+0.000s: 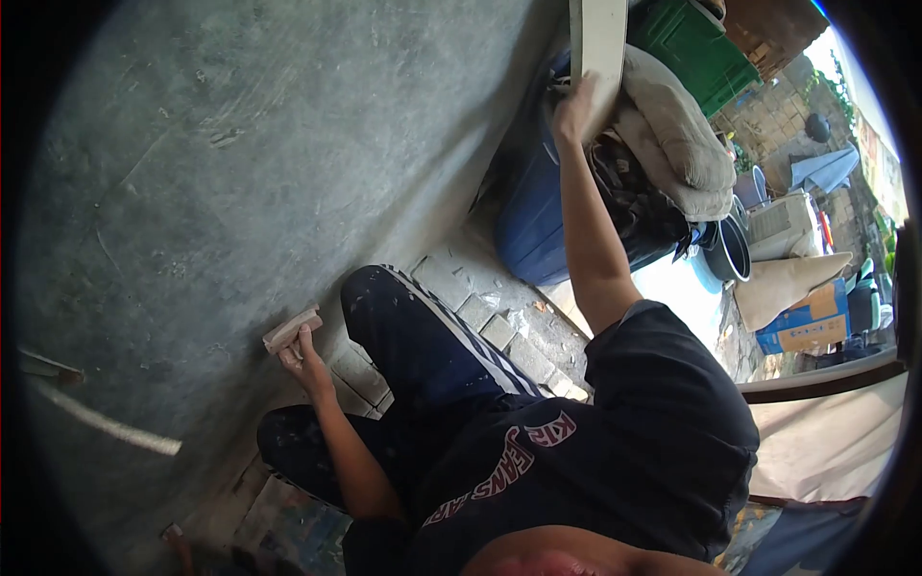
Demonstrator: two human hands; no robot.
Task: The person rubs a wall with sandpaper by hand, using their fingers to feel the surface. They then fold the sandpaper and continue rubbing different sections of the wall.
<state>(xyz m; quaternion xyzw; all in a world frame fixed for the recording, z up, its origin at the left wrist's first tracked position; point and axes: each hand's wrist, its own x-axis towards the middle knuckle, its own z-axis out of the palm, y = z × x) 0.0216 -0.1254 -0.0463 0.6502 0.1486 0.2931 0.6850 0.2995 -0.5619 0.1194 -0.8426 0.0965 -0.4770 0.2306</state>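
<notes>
My left hand (pixel 305 365) is closed round a small, pale brown rectangular block (pixel 291 329). The block is held at the grey cement wall (pixel 240 173); whether its face presses on the wall is hidden. My right arm reaches up and away, and my right hand (pixel 574 110) grips the edge of a long off-white board (pixel 603 58). That board stands above a blue barrel (pixel 533 221), and its upper end runs out of view. Beside the board, a stuffed beige cloth bundle (pixel 677 134) rests over dark plastic.
Loose paving blocks (pixel 475 312) lie by my knees. A green crate (pixel 691 48), a black bucket (pixel 728 252) and a blue cardboard box (pixel 807 322) stand to the right. A beige tarp (pixel 826 437) hangs at lower right. The wall fills the left side.
</notes>
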